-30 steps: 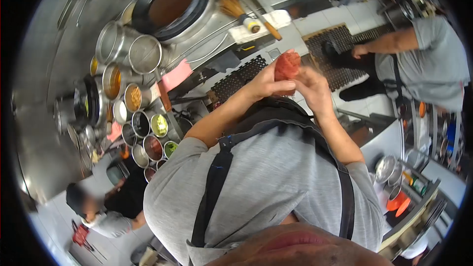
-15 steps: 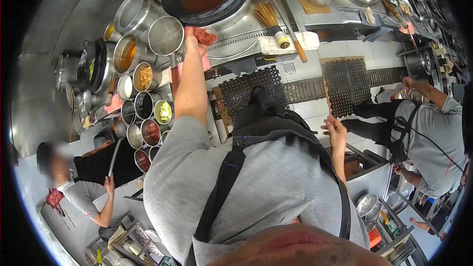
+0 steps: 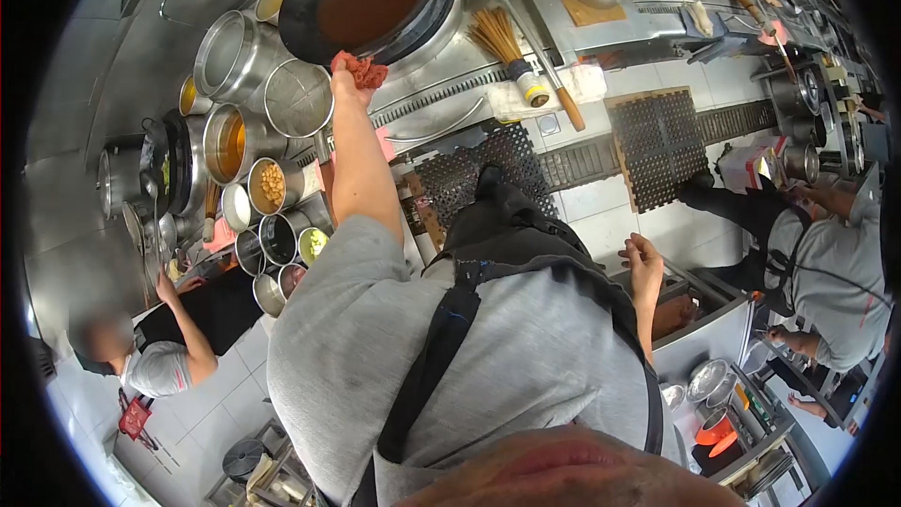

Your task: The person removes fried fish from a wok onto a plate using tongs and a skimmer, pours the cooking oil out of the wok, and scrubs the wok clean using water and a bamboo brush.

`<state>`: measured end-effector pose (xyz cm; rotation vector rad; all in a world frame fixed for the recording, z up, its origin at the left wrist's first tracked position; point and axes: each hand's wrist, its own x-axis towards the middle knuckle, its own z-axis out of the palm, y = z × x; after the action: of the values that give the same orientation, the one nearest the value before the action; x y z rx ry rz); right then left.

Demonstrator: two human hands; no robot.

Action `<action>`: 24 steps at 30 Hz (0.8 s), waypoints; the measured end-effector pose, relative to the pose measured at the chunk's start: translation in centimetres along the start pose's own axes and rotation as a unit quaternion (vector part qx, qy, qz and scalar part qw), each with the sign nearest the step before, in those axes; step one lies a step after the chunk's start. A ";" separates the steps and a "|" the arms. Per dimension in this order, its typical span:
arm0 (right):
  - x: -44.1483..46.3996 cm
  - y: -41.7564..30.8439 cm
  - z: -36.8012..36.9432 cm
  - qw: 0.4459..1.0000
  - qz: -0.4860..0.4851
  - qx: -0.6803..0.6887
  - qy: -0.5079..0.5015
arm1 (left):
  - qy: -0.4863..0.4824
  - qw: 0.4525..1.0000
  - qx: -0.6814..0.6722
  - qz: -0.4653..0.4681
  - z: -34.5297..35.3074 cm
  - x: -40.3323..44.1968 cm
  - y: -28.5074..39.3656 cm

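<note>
My left hand (image 3: pixel 347 92) is closed around a crumpled red cloth (image 3: pixel 364 72) at the near edge of a large black wok (image 3: pixel 300 14). Dark reddish-brown liquid (image 3: pixel 371 2) fills the bottom of the wok. Just left of that hand lies a round wire-mesh strainer (image 3: pixel 298 99), its handle partly hidden by my forearm. My right hand (image 3: pixel 644 268) hangs low at my right side, holding nothing, with its fingers loosely bent and apart.
A bamboo brush (image 3: pixel 497 36) and a long-handled ladle (image 3: pixel 540 47) lie right of the wok. Metal pots, one with orange liquid (image 3: pixel 228 145), crowd the left. Co-workers stand left (image 3: pixel 160 366) and right (image 3: pixel 826 263). Black mats (image 3: pixel 657 145) cover part of the floor.
The view has shifted a little. My left hand, still holding the red cloth, sits closer against the wok's near rim. The co-worker on the left has raised a long-handled tool toward the stove.
</note>
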<state>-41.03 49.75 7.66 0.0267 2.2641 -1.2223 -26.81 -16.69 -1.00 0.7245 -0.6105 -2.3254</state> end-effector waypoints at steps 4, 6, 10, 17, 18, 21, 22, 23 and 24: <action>0.6 -0.6 1.7 1.000 0.015 -0.008 -0.005 | -0.372 0.923 -0.100 -0.022 -1.7 -4.6 -0.5; 1.2 -0.8 3.0 0.999 0.016 -0.018 -0.029 | 0.052 0.997 -0.055 0.025 1.9 -9.1 -1.1; 2.9 -2.4 5.7 0.993 -0.010 -0.065 -0.103 | -0.044 0.996 -0.070 0.043 -0.2 -11.5 -2.3; 6.3 -14.1 12.1 0.947 -0.203 -0.151 -0.197 | -0.107 0.993 -0.047 0.014 7.4 -15.6 -3.7; 6.2 -17.5 14.2 0.927 -0.250 -0.158 -0.232 | -0.107 0.993 -0.054 0.009 8.7 -15.7 -4.8; 5.3 -25.1 22.1 0.882 -0.373 -0.065 -0.281 | -0.099 0.991 0.068 0.067 11.2 -16.5 -8.0; 5.2 -27.0 23.9 0.868 -0.390 -0.042 -0.306 | -0.101 0.991 0.063 0.064 11.4 -16.4 -8.9; 5.4 -27.9 25.0 0.868 -0.389 -0.045 -0.305 | -0.106 0.976 0.140 0.126 11.6 -16.2 -9.8; 5.5 -28.6 26.1 0.862 -0.370 -0.105 -0.331 | -0.108 0.952 0.218 0.187 11.8 -16.2 -10.0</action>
<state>-41.36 11.51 15.67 -1.2526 1.7744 -1.0642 -27.77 4.04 7.48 0.4868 -1.2711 -1.9438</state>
